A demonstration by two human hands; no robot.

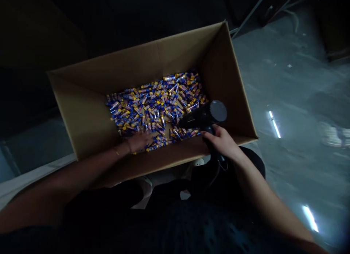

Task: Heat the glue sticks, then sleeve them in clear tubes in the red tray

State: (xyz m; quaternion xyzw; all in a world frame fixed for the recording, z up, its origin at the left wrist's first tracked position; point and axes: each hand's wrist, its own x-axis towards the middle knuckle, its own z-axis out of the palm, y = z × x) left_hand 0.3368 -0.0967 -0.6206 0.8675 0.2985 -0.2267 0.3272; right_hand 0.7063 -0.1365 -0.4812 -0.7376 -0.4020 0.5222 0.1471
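A large open cardboard box (pixel 90 126) holds a spread of small tubes (pixel 161 97) in blue and yellow, with bits of the box bottom showing between them. My right hand (pixel 221 141) is wrapped round the handle of a black hair dryer (pixel 198 116), over the box's near right part. The dryer's nozzle points left and down at the tubes. Inside the box, my left hand (pixel 140 141) lies on the tubes near the front wall, its fingers stretched out and slightly blurred. Whether it touches any single tube firmly is too dim to tell.
A grey shiny floor (pixel 295 101) with light reflections stretches along the right. Dark furniture with metal legs stands behind the box. A pale edge (pixel 35 175) runs at the lower left. My dark-clothed legs are below the box, and a cord hangs from the dryer.
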